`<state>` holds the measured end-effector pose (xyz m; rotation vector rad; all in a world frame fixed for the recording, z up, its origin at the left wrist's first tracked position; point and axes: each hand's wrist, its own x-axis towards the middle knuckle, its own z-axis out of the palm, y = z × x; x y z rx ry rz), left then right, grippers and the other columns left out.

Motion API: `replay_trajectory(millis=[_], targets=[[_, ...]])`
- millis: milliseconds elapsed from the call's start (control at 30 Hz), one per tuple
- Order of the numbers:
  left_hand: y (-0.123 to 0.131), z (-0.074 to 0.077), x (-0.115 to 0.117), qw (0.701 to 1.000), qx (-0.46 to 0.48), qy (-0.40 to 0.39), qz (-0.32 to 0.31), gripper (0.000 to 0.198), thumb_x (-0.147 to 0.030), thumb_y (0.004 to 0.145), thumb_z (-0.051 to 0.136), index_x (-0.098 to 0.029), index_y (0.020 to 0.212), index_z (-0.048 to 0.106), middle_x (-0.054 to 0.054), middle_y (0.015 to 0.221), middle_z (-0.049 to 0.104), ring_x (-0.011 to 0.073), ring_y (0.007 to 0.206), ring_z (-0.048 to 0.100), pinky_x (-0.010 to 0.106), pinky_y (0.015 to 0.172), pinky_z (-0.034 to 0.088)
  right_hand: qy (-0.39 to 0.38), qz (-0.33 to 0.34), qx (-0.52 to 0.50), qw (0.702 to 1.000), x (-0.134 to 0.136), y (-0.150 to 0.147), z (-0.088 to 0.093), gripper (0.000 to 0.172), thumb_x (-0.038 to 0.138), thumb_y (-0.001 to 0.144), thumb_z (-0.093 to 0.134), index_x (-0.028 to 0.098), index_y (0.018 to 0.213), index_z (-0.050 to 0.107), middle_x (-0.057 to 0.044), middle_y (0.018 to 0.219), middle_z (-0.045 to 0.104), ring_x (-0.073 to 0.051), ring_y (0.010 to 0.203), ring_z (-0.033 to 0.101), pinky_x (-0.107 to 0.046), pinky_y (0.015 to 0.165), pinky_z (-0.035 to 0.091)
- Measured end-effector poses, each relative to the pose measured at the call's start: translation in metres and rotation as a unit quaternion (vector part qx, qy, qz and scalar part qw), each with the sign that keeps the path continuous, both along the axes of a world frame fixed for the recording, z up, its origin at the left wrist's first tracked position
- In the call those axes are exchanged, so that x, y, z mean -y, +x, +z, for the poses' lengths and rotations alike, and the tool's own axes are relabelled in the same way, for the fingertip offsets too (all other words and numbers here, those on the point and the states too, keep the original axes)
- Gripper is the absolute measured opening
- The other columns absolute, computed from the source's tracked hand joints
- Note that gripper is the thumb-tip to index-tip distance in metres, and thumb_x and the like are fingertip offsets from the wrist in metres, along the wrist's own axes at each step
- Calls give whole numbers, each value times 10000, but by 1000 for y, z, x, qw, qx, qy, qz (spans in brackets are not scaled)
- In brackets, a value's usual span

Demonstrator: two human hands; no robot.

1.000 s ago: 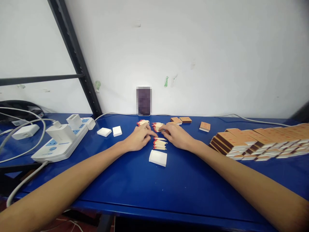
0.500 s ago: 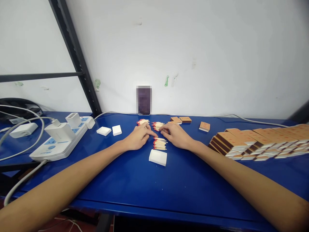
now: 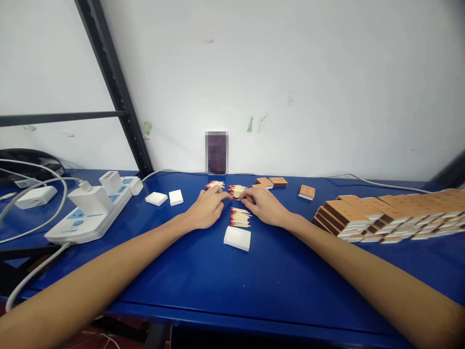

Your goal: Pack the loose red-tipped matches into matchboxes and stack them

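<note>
Red-tipped matches lie in groups on the blue table: a near row (image 3: 240,217), a pile (image 3: 237,192) between my hands, and another pile (image 3: 215,184) behind my left hand. My left hand (image 3: 209,207) rests at the left of the middle pile, index finger stretched toward it, fingers apart. From the right, my right hand (image 3: 264,205) touches the front edge of that pile with its fingertips bent together; what they hold, if anything, is too small to tell. A white box (image 3: 237,238) lies in front of the near row.
Stacked matchboxes (image 3: 385,213) fill the right side; a single matchbox (image 3: 307,192) and a few more (image 3: 278,181) lie at the back. Two white boxes (image 3: 156,198) lie left. A power strip (image 3: 87,223) with chargers stands far left. A phone-like device (image 3: 217,152) leans on the wall.
My left index finger has moved away from the near row, back toward the middle pile. My right hand has barely moved. The view has shifted slightly.
</note>
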<state>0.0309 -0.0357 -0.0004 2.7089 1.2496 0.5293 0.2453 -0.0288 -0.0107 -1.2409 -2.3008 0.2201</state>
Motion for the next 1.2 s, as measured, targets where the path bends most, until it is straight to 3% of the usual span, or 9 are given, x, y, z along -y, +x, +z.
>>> replay_trajectory(millis=[700,1200], targets=[[0,0,2,1000,-13,14,-4,426,-85,885,318,-226,1219,541,65,1041,538,232,1060,512,420,917,356,7,19,3,1000,0,0,-1,307,168,893,457,206,1100,680,-59,920,700,-179,770,587,-281,684,397],[1,0,2,999,-27,22,2,405,-105,899,334,-209,1236,533,73,1058,548,239,1086,504,425,897,364,-1,3,6,1000,1,0,-1,199,227,922,481,178,1027,643,-18,702,607,-157,658,510,-264,606,315]])
